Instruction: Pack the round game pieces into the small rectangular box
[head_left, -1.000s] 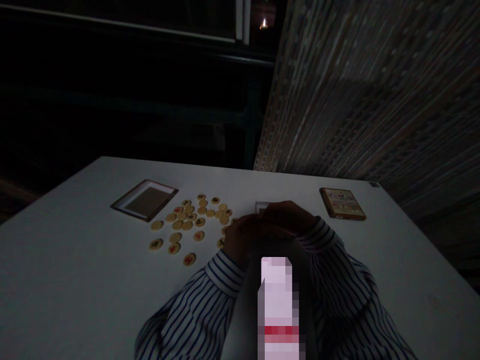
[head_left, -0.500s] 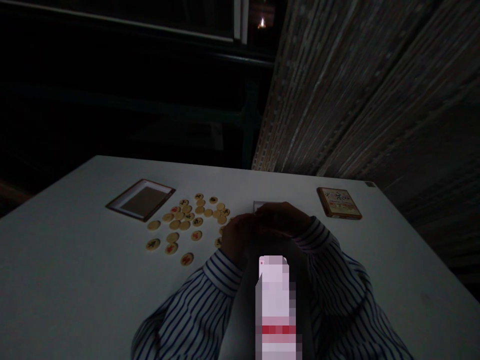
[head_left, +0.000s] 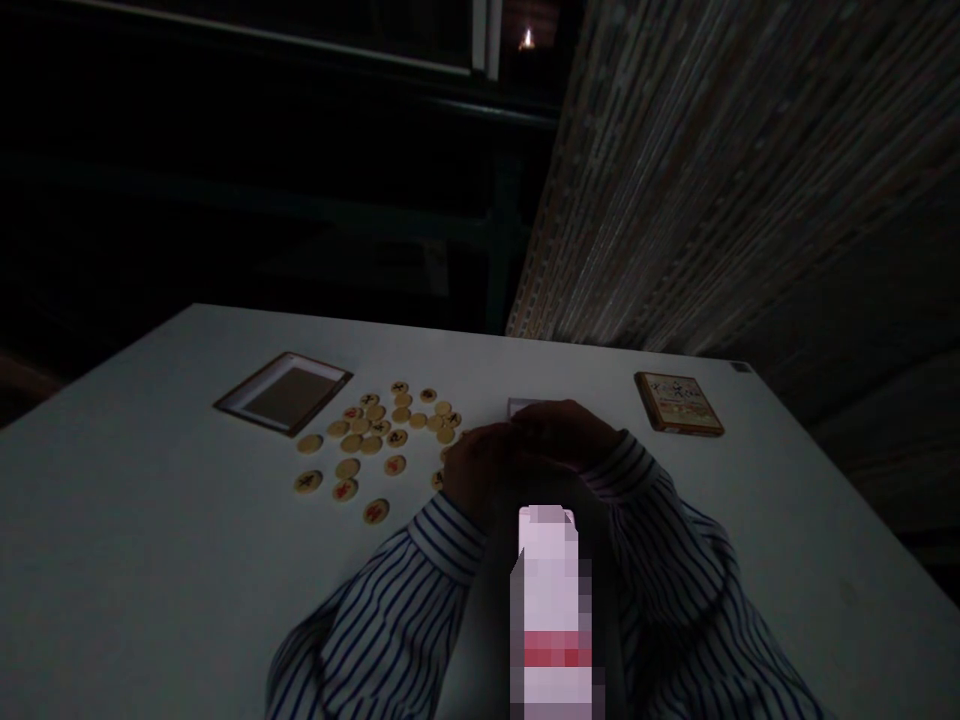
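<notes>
My left hand point(head_left: 480, 460) and my right hand point(head_left: 566, 432) rest close together at the middle of the white table point(head_left: 187, 560), almost touching. Both are in deep shadow with the fingers curving away, so I cannot make out whether they hold anything. Just behind them the pale edge of a flat thing point(head_left: 517, 405) shows; the hands hide the remainder. To the left of my left hand lie several round xiangqi pieces point(head_left: 397, 437), some with red or black characters and some plain. A lit phone-like screen point(head_left: 551, 590), blurred into blocks, shows below, between my striped sleeves.
A shallow, brown-rimmed tray point(head_left: 289, 393) lies at the back left. At the back right sits a flat box with printed characters point(head_left: 679, 403). Beyond the table's far edge hangs a string curtain point(head_left: 600, 200), and the room is very dark.
The view has shifted slightly, so the things on the table sit a little higher. My hands keep about the same place and pose, and the pieces lie as before.
</notes>
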